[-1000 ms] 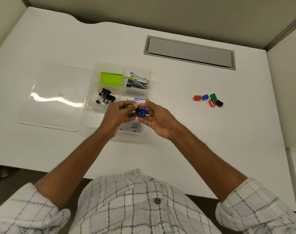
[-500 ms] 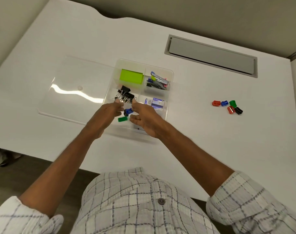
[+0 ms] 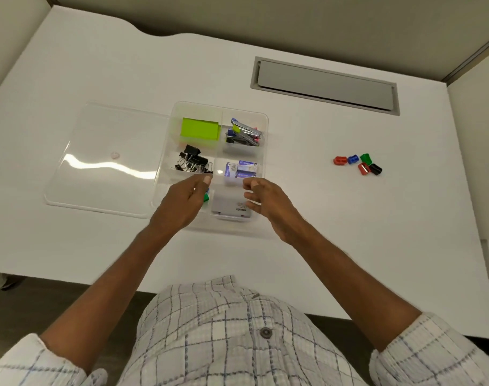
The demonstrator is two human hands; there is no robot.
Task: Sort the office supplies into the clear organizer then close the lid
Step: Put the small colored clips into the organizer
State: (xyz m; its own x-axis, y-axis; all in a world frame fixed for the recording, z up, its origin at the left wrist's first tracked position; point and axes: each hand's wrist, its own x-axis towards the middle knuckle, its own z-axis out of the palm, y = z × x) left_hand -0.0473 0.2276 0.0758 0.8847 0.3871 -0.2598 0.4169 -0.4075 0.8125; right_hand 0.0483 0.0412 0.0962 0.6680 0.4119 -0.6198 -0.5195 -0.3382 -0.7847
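**Head view, both hands over the organizer.** 2 bare forearms reach out of rolled plaid sleeves (image 3: 432,352), cross the near edge of the white surface (image 3: 349,232) and angle inward toward each other. They end over the near end of the clear organizer (image 3: 266,126). The organizer stands left of centre on the surface, with its lid (image 3: 112,151) swung open and lying flat to its left.

The left hand (image 3: 182,203) hangs back-up over the near-left compartment. Its thumb stretches toward the black binder clips (image 3: 194,162) and its other fingers curl loosely downward. The grip is slack and nothing shows in it. A green sharpener (image 3: 206,197) peeks out inside that compartment just beside the fingers; whether they touch it cannot be told.

The right hand (image 3: 268,203) hovers at the edge of the grey box (image 3: 229,206) in the near-right compartment. Its palm is turned leftward and its fingers are spread and half curled. The grip is open and empty.

The other compartments hold a lime-green pad (image 3: 200,129) at far left, staplers (image 3: 243,133) at far right and small staple boxes (image 3: 242,169) at middle right.

5 loose sharpeners (image 3: 357,163) (2 red, 1 blue, 1 green, 1 black) cluster on the surface well apart to the right. A grey hatch (image 3: 325,86) is set into the far part of the surface.
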